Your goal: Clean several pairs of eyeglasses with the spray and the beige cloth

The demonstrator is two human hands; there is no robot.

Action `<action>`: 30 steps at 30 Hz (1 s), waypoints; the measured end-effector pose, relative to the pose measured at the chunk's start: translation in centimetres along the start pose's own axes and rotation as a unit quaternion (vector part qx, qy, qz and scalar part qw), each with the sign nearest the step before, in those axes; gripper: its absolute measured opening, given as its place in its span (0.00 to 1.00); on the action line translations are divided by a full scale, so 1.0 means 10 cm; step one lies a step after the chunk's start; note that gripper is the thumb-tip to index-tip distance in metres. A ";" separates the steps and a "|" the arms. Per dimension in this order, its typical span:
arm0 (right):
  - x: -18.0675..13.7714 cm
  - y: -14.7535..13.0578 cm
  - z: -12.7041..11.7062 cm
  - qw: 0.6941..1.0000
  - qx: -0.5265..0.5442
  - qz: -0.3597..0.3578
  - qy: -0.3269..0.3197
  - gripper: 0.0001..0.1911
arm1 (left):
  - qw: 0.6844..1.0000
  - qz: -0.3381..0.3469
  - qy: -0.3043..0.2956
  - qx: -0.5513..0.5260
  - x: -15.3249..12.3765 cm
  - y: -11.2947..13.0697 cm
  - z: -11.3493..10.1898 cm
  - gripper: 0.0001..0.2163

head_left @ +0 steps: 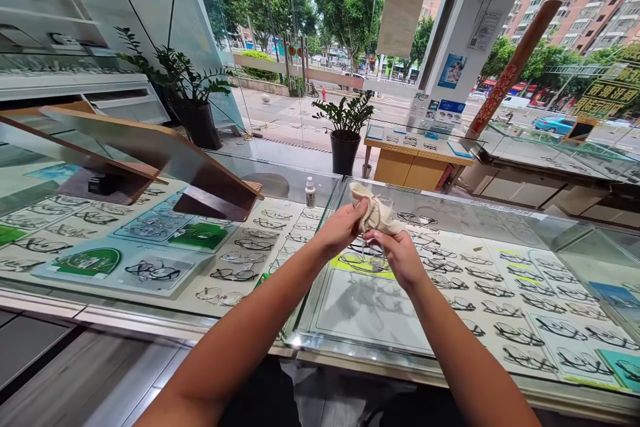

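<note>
Above the glass counter, my left hand [346,223] is closed on a crumpled cream cloth [376,215], with the fingertips pressed into it. My right hand [400,255] is closed at the cloth's lower right edge, pinching a thin, clear pair of eyeglasses [385,200]. Part of a rim shows above the cloth, and more thin parts hang below; the cloth and fingers hide the rest. Beneath both hands, several spectacle frames [445,265] lie in rows under the counter glass.
A small white-capped bottle [310,192] stands on the counter [320,340], left of my hands. Tilted wood-edged mirrors [165,147] occupy the left. Beyond are a potted plant [345,147], a wooden display table [400,170] and a large window onto the street.
</note>
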State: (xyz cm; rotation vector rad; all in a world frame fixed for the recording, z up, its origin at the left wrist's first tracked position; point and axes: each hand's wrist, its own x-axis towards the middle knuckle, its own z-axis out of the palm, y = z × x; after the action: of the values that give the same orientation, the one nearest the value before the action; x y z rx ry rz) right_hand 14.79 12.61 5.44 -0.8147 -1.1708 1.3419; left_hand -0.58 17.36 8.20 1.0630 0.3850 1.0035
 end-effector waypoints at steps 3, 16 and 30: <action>0.03 -0.07 -0.02 0.999 0.042 0.006 0.003 0.13 | 1.000 -0.002 -0.014 -0.028 0.01 0.03 -0.04 0.21; -0.20 -0.91 -0.17 0.884 -0.390 -0.244 -0.079 0.10 | 0.991 -0.105 0.058 -0.063 0.08 0.24 -0.42 0.13; -0.12 -1.41 0.04 0.403 -0.800 -0.336 -0.291 0.09 | 0.954 -0.220 -0.191 0.066 -0.13 0.26 -0.38 0.21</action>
State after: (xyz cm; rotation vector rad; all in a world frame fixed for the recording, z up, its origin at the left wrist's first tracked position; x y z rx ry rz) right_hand 18.71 9.79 18.79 -0.7969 -2.9410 -0.8014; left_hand -5.14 18.67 8.45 1.1971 0.3525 0.3671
